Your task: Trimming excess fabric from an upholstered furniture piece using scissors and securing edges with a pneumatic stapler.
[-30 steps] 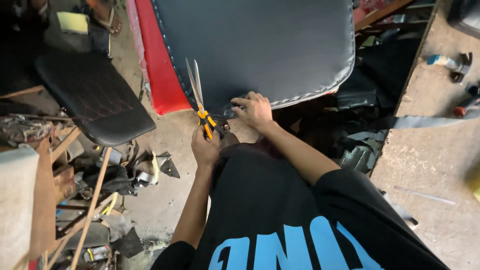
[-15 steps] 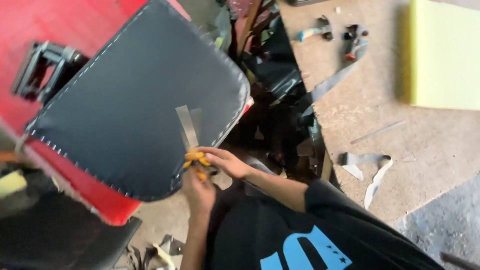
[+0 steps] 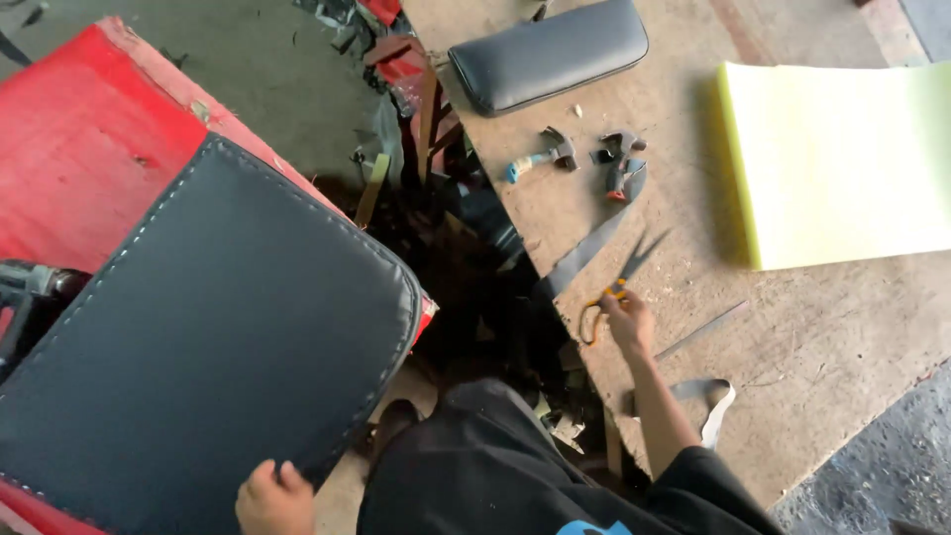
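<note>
My right hand [image 3: 628,322] holds orange-handled scissors [image 3: 616,285] low over the wooden worktable [image 3: 792,327], blades pointing up and to the right. My left hand [image 3: 274,498] rests on the bottom edge of a dark blue stitched seat cushion [image 3: 213,337], which lies over a red padded panel [image 3: 84,149]. A strip of dark material [image 3: 586,253] lies on the table just beyond the scissors.
On the table lie a yellow foam sheet [image 3: 842,159], a dark padded armrest [image 3: 550,52], a small hammer [image 3: 540,157], a grey tool [image 3: 624,168], and a pale strip [image 3: 715,406]. Scraps and wood pieces fill the gap [image 3: 466,218] between table and cushion.
My right hand carried the scissors away from the cushion's edge to the worktable on the right. My left hand dropped to the cushion's lower edge. The view swung right.
</note>
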